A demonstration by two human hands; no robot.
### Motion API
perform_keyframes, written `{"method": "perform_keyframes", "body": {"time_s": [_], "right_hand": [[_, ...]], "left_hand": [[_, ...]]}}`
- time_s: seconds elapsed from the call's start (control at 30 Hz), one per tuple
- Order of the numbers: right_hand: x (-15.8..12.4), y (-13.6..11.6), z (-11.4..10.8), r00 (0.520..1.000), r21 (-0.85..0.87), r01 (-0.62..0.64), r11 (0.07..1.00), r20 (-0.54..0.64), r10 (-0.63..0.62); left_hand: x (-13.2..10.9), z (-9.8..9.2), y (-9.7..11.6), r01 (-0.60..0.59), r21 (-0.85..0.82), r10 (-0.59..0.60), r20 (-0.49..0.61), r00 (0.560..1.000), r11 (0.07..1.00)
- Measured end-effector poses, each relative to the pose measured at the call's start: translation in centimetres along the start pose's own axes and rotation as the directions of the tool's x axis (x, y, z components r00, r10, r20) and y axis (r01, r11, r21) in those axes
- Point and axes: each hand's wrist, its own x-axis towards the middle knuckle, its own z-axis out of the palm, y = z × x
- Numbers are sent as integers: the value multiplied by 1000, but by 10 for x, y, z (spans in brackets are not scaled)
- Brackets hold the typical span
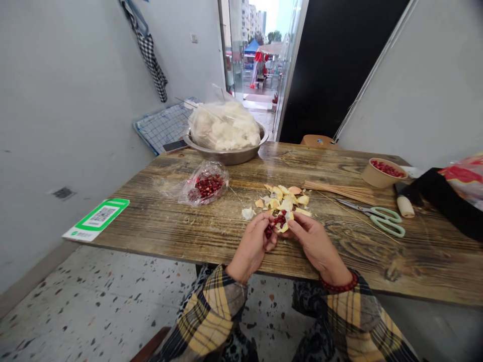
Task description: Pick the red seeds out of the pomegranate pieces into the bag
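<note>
Both hands meet near the table's front edge at a piece of pomegranate (286, 224), its pale yellow rind and red seeds showing. My right hand (317, 246) pinches the rind from the right side. Fingers curled, my left hand (253, 244) cups loose red pomegranate seeds (268, 231) against the piece. Just beyond the hands lies a pile of torn pomegranate peel (278, 196), with a white scrap of membrane (248, 213) to its left. Farther left, a clear plastic bag (190, 193) holds more red seeds (209, 186).
On the wooden table (158, 226) are green-handled scissors (385, 216), thin wooden skewers (339, 190) and a paper bowl (379, 178) of seeds, all to the right. A metal basin (234, 157) with a bagged white mass stands at the back. A payment-code card (98, 220) occupies the left corner.
</note>
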Motion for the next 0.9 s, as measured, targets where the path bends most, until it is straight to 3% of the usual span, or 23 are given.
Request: {"method": "perform_keyframes", "body": {"time_s": [0.4, 0.77, 0.9], "right_hand": [[-1, -1, -1, 999, -28, -6, 1000, 33, 7], [-2, -4, 2, 999, 21, -6, 1000, 31, 5], [-2, -3, 1, 1000, -13, 17, 1000, 22, -17]], "left_hand": [[-2, -2, 2, 11, 119, -10, -12, 1000, 993], [-2, -2, 4, 33, -36, -33, 16, 999, 999], [-3, -3, 4, 24, -1, -24, 37, 999, 1000]]}}
